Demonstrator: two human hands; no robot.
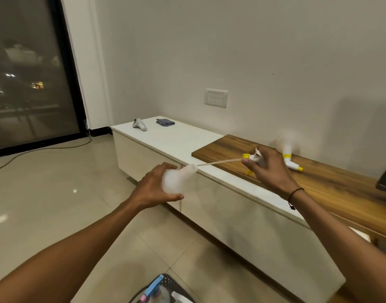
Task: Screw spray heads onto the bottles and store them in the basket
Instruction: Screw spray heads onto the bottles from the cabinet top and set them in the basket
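Item 1: left hand, mid-frame, fingers wrapped tight round a translucent white bottle, neck pointing right, no head on it yet.

Item 2: right hand, right of centre, closed on a white spray head w/ yellow collar. Its dip tube runs left, tip at or just inside the bottle mouth; we can't tell which, some blur there.

Item 3: second bottle, right-centre, lying on the wood board w/ a yellow-trimmed head at its neck. Blurred, so we can't say if it's screwed tight. Something small and yellow shows just under the right hand; we can't make it out.

Item 4: dark basket, bottom edge of frame, on the floor. Holds a few items, incl. something blue and something pink; too cropped to name.

Status, our est.: in-hand unit at tube-feeding stage; threading and tightening still to do, then drop in basket. Board bottle not yet stored. Roughly mid-task.

Misc., upper centre of cabinet: grey controller, folded dark cloth. Not task items.
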